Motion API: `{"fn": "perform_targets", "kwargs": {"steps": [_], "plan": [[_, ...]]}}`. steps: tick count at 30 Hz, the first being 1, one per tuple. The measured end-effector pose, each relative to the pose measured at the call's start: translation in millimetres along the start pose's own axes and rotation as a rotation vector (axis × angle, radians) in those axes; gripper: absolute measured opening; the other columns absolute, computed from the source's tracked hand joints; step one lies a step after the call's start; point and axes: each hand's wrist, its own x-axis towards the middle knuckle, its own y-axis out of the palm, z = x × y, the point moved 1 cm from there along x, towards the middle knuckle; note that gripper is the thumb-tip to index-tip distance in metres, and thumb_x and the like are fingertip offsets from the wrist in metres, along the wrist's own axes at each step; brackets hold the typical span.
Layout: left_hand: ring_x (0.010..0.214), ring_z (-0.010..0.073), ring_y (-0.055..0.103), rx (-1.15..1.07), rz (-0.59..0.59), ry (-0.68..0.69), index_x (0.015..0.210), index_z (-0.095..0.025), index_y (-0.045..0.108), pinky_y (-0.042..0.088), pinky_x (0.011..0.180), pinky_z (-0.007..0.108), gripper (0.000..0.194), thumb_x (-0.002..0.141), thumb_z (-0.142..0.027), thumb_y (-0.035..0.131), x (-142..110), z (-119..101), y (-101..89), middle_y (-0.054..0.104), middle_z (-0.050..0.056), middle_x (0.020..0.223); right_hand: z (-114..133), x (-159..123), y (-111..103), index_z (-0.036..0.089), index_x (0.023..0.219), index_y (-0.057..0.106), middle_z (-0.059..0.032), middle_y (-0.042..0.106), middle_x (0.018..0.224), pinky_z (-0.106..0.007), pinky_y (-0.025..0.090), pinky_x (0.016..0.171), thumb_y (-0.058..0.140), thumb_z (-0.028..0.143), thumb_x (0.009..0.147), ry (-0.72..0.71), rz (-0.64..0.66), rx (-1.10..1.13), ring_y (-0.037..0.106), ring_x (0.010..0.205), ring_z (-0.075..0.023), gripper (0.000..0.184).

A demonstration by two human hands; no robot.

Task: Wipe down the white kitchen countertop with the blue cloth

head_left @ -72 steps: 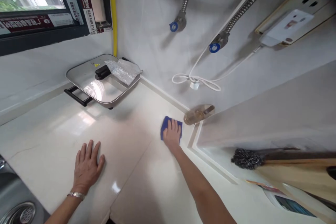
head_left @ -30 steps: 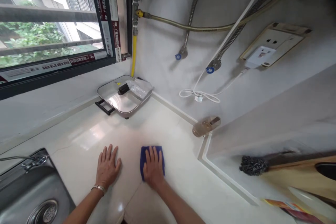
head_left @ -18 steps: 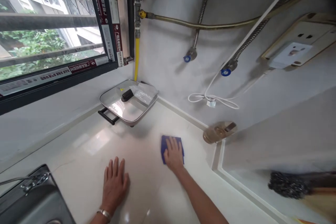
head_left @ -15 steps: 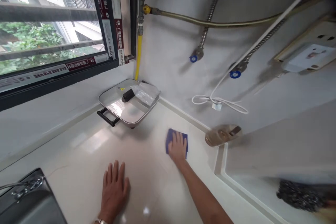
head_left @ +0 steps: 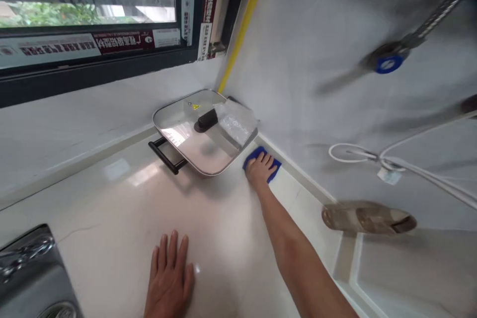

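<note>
Blue cloth (head_left: 257, 153) lies pinned under the right hand (head_left: 261, 169), palm down with fingers together, in the corner where the white countertop (head_left: 112, 208) meets the wall, just beside a lidded pan (head_left: 203, 131). Bubble wrap (head_left: 234, 121) sits on the pan's lid. The left hand (head_left: 168, 278) rests open and empty on the countertop, palm down with fingers slightly spread, near a steel sink (head_left: 26, 268).
</note>
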Motion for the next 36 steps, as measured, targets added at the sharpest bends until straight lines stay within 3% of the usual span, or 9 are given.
{"fn": "perform_targets", "kwargs": {"steps": [4,10,14,20,25,31,36], "plan": [[0.155,0.0344,0.017,-0.011,-0.004,-0.010,0.163,-0.024,0.018,0.020,0.124,0.058,0.078,0.091,-0.033,0.048,-1,-1,0.1,0.023,0.011,0.167,21,-20,-6,0.004,0.154,0.037,-0.0220,0.034,0.160,-0.065,0.019,0.118,0.029,0.028,0.097,-0.105,0.074,-0.048,0.024,0.150,-0.0363,0.063],[0.155,0.0349,0.014,0.012,-0.017,-0.002,0.158,-0.019,0.035,0.022,0.123,0.058,0.068,0.092,-0.031,0.048,-2,-1,2.7,0.026,0.013,0.166,37,-88,-34,0.011,0.157,0.035,-0.0125,0.028,0.165,-0.054,0.013,0.124,0.029,0.030,0.099,-0.531,0.183,-0.041,0.020,0.153,-0.0294,0.061],[0.155,0.0355,0.014,0.012,-0.064,0.004,0.153,-0.015,0.044,0.023,0.122,0.057,0.061,0.093,-0.029,0.048,-3,-1,3.6,0.030,0.015,0.164,36,-139,-57,0.013,0.156,0.038,-0.0110,0.031,0.164,-0.050,0.012,0.125,0.033,0.030,0.099,-0.722,0.230,0.002,0.022,0.153,-0.0270,0.059],[0.155,0.0352,0.015,-0.074,-0.081,0.005,0.154,-0.015,0.043,0.021,0.123,0.056,0.058,0.097,-0.028,0.044,-3,-3,-2.9,0.030,0.016,0.164,23,-230,-82,0.016,0.157,0.036,-0.0086,0.028,0.166,-0.051,0.011,0.125,0.042,0.028,0.096,-0.947,0.249,0.112,0.017,0.154,-0.0254,0.062],[0.155,0.0300,0.019,-0.170,-0.107,-0.004,0.157,-0.008,0.033,0.023,0.125,0.050,0.060,0.100,-0.024,0.036,-6,1,-6.4,0.039,0.016,0.160,-9,-303,-101,0.016,0.157,0.035,-0.0075,0.027,0.167,-0.052,0.011,0.126,0.042,0.025,0.094,-1.110,0.281,0.195,0.012,0.155,-0.0254,0.064],[0.154,0.0305,0.021,-0.230,-0.090,-0.016,0.153,-0.003,0.037,0.021,0.126,0.052,0.057,0.101,-0.027,0.032,-6,2,-8.5,0.041,0.019,0.157,-70,-374,-125,0.011,0.157,0.032,-0.0122,0.022,0.167,-0.057,0.011,0.125,0.046,0.024,0.091,-0.969,0.292,0.205,0.010,0.156,-0.0298,0.069],[0.154,0.0337,0.020,-0.204,-0.031,-0.009,0.148,-0.005,0.047,0.020,0.125,0.056,0.056,0.101,-0.031,0.031,-2,-1,-9.0,0.038,0.020,0.159,-126,-408,-143,0.011,0.156,0.034,-0.0135,0.024,0.167,-0.057,0.014,0.125,0.049,0.025,0.091,-0.866,0.292,0.166,0.013,0.155,-0.0309,0.069]]}}
